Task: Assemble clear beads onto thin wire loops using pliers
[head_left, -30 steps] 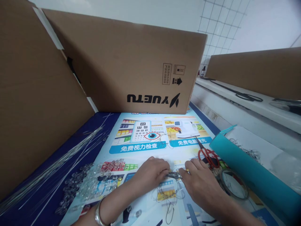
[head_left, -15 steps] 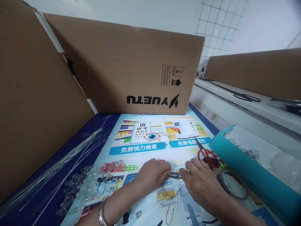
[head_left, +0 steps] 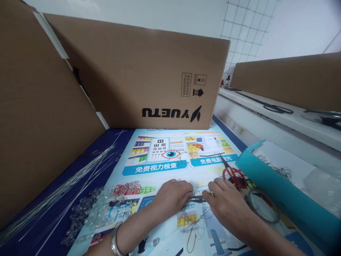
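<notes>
My left hand (head_left: 172,195) and my right hand (head_left: 226,202) meet low in the middle of the view, over a printed poster (head_left: 160,156) that covers the table. Between their fingertips is a small dark metal tool, apparently pliers (head_left: 197,198), and both hands grip around it. Thin tangled wire (head_left: 190,222) lies under and just in front of the hands. A metal bangle is on my left wrist. What the tool's tip holds is too small to make out.
Clear beads (head_left: 103,208) are heaped at the left, beside long straight wires (head_left: 66,185). Red-handled scissors (head_left: 234,174), a wire coil (head_left: 262,204) and a teal roll (head_left: 282,199) lie at the right. Cardboard boxes (head_left: 149,78) wall the back and left.
The hands stay together on the tool, almost still. The view has tilted slightly, so everything sits a little lower left.
</notes>
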A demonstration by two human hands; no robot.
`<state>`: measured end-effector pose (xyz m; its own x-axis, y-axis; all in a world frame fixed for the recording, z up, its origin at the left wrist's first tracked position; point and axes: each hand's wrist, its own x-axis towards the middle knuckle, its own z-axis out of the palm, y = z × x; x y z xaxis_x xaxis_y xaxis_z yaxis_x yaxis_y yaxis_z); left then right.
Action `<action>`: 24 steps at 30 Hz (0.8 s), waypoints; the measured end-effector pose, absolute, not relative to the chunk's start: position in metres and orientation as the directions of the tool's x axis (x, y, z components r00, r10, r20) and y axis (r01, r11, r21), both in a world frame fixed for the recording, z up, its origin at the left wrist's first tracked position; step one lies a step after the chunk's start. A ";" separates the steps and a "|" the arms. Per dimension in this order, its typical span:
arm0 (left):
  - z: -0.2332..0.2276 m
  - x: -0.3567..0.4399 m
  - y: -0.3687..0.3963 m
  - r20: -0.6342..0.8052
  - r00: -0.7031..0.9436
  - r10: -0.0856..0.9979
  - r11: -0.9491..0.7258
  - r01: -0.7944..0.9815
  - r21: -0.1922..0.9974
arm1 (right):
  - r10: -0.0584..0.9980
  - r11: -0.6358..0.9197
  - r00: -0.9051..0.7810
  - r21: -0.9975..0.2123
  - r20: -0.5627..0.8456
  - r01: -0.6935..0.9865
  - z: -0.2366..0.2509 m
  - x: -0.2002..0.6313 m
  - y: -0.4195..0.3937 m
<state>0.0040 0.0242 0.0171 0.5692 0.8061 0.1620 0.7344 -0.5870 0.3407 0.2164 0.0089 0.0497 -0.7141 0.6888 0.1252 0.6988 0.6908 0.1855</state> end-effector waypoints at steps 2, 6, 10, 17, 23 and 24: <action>0.017 0.004 0.024 0.161 0.570 0.805 -0.588 0.737 0.334 | 0.683 0.694 -0.718 0.189 0.132 0.695 0.049 0.217 0.009; 0.015 0.004 0.025 0.158 0.584 0.796 -0.599 0.724 0.340 | 0.698 0.679 -0.703 0.184 0.139 0.711 0.045 0.217 0.010; 0.014 0.004 0.025 0.153 0.589 0.793 -0.602 0.722 0.340 | 0.716 0.659 -0.683 0.184 0.143 0.729 0.042 0.216 0.011; 0.013 0.005 0.026 0.160 0.610 0.776 -0.624 0.707 0.332 | 0.728 0.646 -0.673 0.197 0.130 0.737 0.044 0.216 0.011; 0.011 0.004 0.027 0.161 0.612 0.774 -0.620 0.683 0.386 | 0.724 0.644 -0.676 0.215 0.139 0.734 0.041 0.216 0.012; 0.011 0.003 0.027 0.160 0.611 0.776 -0.618 0.681 0.393 | 0.722 0.646 -0.678 0.219 0.137 0.731 0.040 0.216 0.013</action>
<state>0.0034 0.0268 0.0112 0.6106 0.7755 0.1604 0.6812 -0.6176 0.3930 0.2159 0.0128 0.0398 -0.6784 0.7219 0.1366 0.7313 0.6458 0.2193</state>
